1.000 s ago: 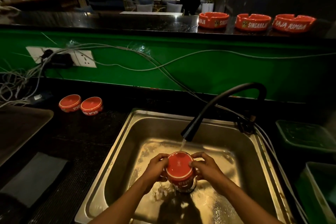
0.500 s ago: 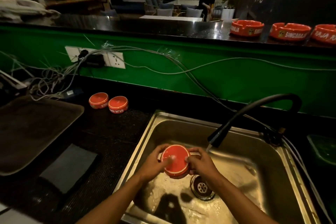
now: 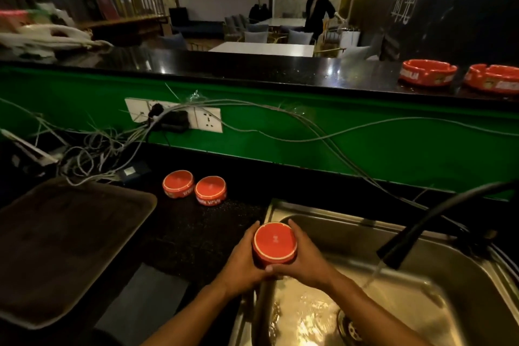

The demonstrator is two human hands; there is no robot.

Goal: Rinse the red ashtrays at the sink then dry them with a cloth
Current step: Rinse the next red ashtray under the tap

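Note:
A round red ashtray (image 3: 274, 243) is held upside down, its flat base up, over the left rim of the steel sink (image 3: 477, 272). My left hand (image 3: 243, 261) grips its left side and my right hand (image 3: 304, 258) grips its right side. Water runs from the black faucet (image 3: 421, 225) into the basin to the right of the ashtray. Two more red ashtrays (image 3: 178, 184) (image 3: 211, 190) sit upside down on the black counter to the left of the sink. Two larger red ashtrays (image 3: 428, 72) (image 3: 494, 77) stand on the upper bar top at right.
A dark tray (image 3: 70, 241) lies on the counter at left, with a dark flat cloth or mat (image 3: 146, 303) near the front edge. Tangled cables (image 3: 98, 149) run from a wall socket (image 3: 206, 119) along the green wall. A person stands far back in the room.
Both hands have carried the ashtray out of the water stream, up and left to the sink's left rim. The camera view has swung left.

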